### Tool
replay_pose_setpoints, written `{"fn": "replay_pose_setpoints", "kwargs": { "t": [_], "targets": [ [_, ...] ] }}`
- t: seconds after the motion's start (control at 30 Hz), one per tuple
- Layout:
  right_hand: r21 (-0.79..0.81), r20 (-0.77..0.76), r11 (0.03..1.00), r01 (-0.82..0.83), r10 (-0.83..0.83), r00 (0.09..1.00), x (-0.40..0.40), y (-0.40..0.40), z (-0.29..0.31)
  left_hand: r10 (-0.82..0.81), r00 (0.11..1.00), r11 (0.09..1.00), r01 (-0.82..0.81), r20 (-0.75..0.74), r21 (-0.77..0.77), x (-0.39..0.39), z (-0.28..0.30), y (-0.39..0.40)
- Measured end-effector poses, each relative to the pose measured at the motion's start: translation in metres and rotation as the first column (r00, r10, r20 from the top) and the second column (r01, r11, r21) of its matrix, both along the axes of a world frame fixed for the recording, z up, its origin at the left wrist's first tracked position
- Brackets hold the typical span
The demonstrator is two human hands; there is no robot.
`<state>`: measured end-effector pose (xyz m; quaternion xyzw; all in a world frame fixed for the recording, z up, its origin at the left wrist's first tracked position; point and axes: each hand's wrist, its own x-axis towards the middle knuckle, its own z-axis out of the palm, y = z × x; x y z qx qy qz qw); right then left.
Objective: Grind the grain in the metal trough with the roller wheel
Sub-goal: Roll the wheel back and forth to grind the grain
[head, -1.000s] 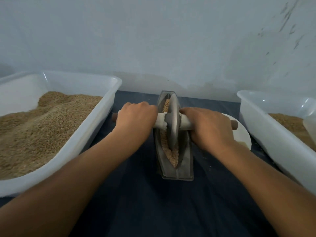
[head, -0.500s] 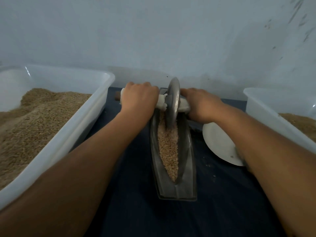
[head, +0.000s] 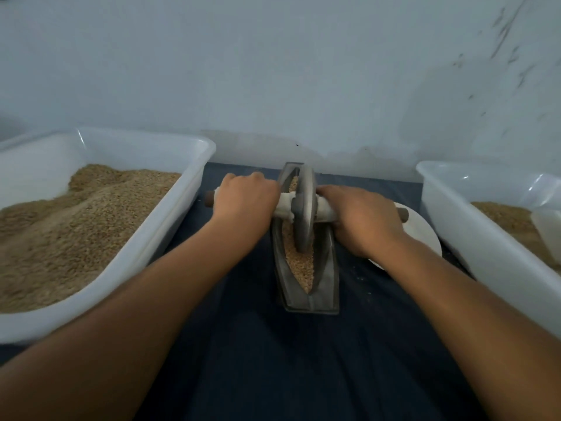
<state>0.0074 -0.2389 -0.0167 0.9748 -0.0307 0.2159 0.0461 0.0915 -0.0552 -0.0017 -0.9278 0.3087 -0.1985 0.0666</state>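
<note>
Grinding underway | left hand [head: 246, 199] and right hand [head: 365, 220] grip axle handle, roller wheel [head: 304, 214] mid metal trough [head: 329, 268] | grain [head: 299, 265] mostly whole, plenty left

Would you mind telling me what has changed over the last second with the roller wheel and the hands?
The roller wheel rolled to the far end of the metal trough half a second ago and has now come back toward the middle, over the grain. The left hand and right hand kept gripping the handle on either side throughout. Nothing was let go. The two white tubs, left and right, and the white plate stayed put.
</note>
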Motion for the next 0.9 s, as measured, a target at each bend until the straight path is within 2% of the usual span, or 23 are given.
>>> {"fn": "replay_pose_setpoints", "kwargs": {
  "t": [0.4, 0.53, 0.73, 0.9],
  "targets": [
    [0.029, 0.049, 0.999, -0.041, 0.039, 0.998, -0.059, 0.022, 0.000, -0.028, 0.999, 0.999, 0.029, -0.029, 0.044, -0.042, 0.008, 0.021],
    [0.021, 0.024, 0.999, -0.034, 0.034, 0.999, -0.038, 0.015, -0.005, -0.018, 1.000, 0.999, 0.018, 0.009, 0.030, -0.029, 0.002, 0.013],
    [-0.022, 0.032, 0.999, -0.030, 0.031, 0.999, 0.012, -0.006, -0.002, -0.004, 0.999, 0.999, 0.003, -0.038, -0.037, 0.012, -0.005, -0.005],
    [0.013, -0.047, 1.000, -0.002, 0.003, 0.999, 0.052, -0.028, 0.001, 0.011, 0.998, 0.998, -0.007, 0.063, -0.065, 0.040, -0.008, -0.021]
  ]
}}
